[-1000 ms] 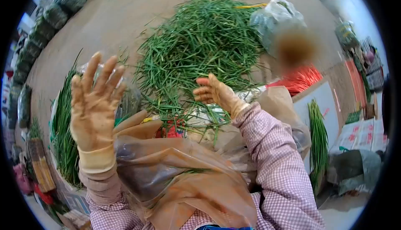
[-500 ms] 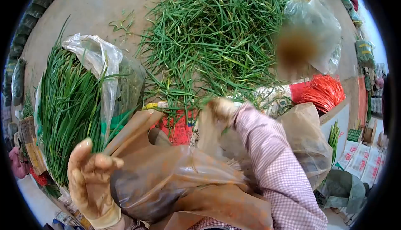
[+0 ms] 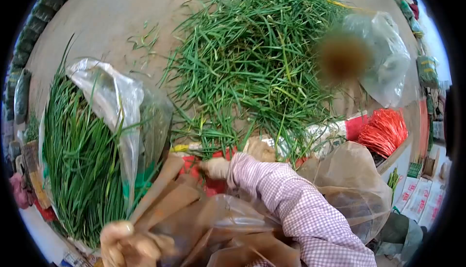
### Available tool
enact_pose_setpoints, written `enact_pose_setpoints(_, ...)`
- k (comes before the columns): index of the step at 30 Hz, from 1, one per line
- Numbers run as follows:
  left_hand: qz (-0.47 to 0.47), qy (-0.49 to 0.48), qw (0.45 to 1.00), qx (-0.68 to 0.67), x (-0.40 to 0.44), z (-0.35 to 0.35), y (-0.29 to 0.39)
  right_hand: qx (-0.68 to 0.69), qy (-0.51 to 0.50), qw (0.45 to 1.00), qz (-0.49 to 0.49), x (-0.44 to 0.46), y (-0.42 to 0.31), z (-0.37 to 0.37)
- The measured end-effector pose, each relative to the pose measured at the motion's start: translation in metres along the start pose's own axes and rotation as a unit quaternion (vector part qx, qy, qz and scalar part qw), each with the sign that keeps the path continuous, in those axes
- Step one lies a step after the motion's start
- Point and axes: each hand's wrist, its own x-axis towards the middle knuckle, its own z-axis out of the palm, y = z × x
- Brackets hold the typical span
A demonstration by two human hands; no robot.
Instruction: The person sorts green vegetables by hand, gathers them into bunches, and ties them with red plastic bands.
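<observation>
My left hand (image 3: 130, 247), in a pale rubber glove, is at the bottom left near the leafy bundle. Its fingers are loosely bent, with a gap to the thumb and nothing visible between them. My gloved right hand (image 3: 213, 168) reaches leftward over a red printed sack (image 3: 189, 166); it is blurred, and its fingers are too smeared to read. Beyond it spreads a heap of loose green leaves (image 3: 257, 53). Long green leaves (image 3: 80, 155) fill a clear plastic bag (image 3: 128, 136) on the left. A brown translucent plastic sheet (image 3: 228, 223) covers my lap.
Red plastic strands (image 3: 383, 132) lie at the right, below a clear bag (image 3: 388, 68). Packed green bags (image 3: 43, 12) line the upper left edge. A dark green cloth-like item (image 3: 398, 230) is at the lower right. A blurred brown spot obscures part of the heap.
My left hand has dropped toward the bottom edge from its raised, spread position. The right hand has come down and swung left over the red sack. The view has tilted down and closer.
</observation>
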Motion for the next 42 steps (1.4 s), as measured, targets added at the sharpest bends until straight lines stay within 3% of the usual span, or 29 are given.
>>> enact_pose_setpoints(1, 0.085, -0.003, 0.986, 0.14, 0.008, 0.014, -0.002, 0.094, 0.09, 0.992, -0.007, 0.01, 0.022, -0.013)
enact_pose_setpoints(2, 0.072, 0.023, 0.986, 0.145, 0.008, 0.019, -0.002, 0.094, 0.172, 0.979, 0.056, 0.005, 0.024, -0.06)
enact_pose_setpoints(3, 0.058, 0.05, 0.986, 0.151, 0.009, 0.023, 0.0, 0.08, 0.172, 0.975, 0.118, -0.014, 0.034, -0.113)
enact_pose_setpoints(4, -0.052, 0.147, 0.988, -0.009, 0.02, 0.034, 0.012, 0.045, 0.246, 0.957, 0.147, -0.017, 0.061, -0.147)
enact_pose_setpoints(5, -0.049, 0.145, 0.988, -0.01, 0.026, 0.037, 0.014, -0.07, 0.299, 0.925, 0.223, -0.015, 0.08, -0.182)
enact_pose_setpoints(7, -0.139, 0.214, 0.967, 0.006, 0.037, 0.039, 0.015, -0.021, 0.316, 0.903, 0.29, -0.04, 0.088, -0.255)
enact_pose_setpoints(9, -0.161, 0.22, 0.962, 0.011, 0.049, 0.036, 0.012, 0.002, 0.494, 0.849, 0.188, -0.065, 0.1, -0.292)
enact_pose_setpoints(11, -0.189, 0.22, 0.957, 0.014, 0.063, 0.033, 0.01, 0.129, 0.506, 0.842, 0.139, -0.101, 0.105, -0.342)
enact_pose_setpoints(14, -0.242, 0.202, 0.949, -0.001, 0.081, 0.025, 0.008, 0.105, 0.478, 0.852, 0.187, -0.157, 0.125, -0.379)
enact_pose_setpoints(17, -0.295, 0.209, 0.932, -0.027, 0.106, 0.033, 0.012, 0.126, 0.436, 0.857, 0.242, -0.208, 0.153, -0.36)
enact_pose_setpoints(20, -0.338, 0.165, 0.926, -0.041, 0.121, 0.036, 0.006, 0.223, 0.321, 0.862, 0.322, -0.249, 0.151, -0.311)
enact_pose_setpoints(22, -0.357, 0.173, 0.917, -0.036, 0.128, 0.044, 0.005, 0.244, 0.226, 0.851, 0.407, -0.259, 0.156, -0.279)
enact_pose_setpoints(24, -0.394, 0.19, 0.899, -0.025, 0.134, 0.051, 0.006, 0.295, 0.155, 0.838, 0.431, -0.261, 0.15, -0.252)
enact_pose_setpoints(25, -0.4, 0.19, 0.896, -0.024, 0.136, 0.055, 0.007, 0.233, 0.16, 0.866, 0.412, -0.259, 0.155, -0.23)
enact_pose_setpoints(27, -0.421, 0.208, 0.882, -0.016, 0.138, 0.059, 0.004, 0.104, 0.217, 0.84, 0.486, -0.246, 0.149, -0.204)
enact_pose_setpoints(28, -0.376, 0.217, 0.898, -0.07, 0.117, 0.045, -0.021, 0.108, 0.219, 0.841, 0.483, -0.242, 0.152, -0.194)
enact_pose_setpoints(30, -0.392, 0.197, 0.898, -0.028, 0.127, 0.061, -0.014, 0.05, 0.346, 0.775, 0.527, -0.232, 0.16, -0.178)
enact_pose_setpoints(31, -0.408, 0.176, 0.896, 0.008, 0.13, 0.067, -0.011, 0.054, 0.346, 0.776, 0.525, -0.229, 0.169, -0.175)
enact_pose_setpoints(33, -0.423, 0.168, 0.89, 0.011, 0.126, 0.067, -0.02, 0.443, 0.328, 0.675, 0.49, -0.227, 0.184, -0.176)
enact_pose_setpoints(35, -0.387, 0.163, 0.908, 0.017, 0.119, 0.067, -0.035, 0.481, 0.349, 0.661, 0.458, -0.237, 0.16, -0.19)
enact_pose_setpoints(39, -0.402, 0.173, 0.899, 0.015, 0.116, 0.075, -0.047, 0.559, 0.379, 0.679, 0.288, -0.282, 0.129, -0.209)
enact_pose_setpoints(42, -0.413, 0.172, 0.894, 0.025, 0.106, 0.07, -0.06, 0.569, 0.369, 0.696, 0.234, -0.33, 0.076, -0.225)
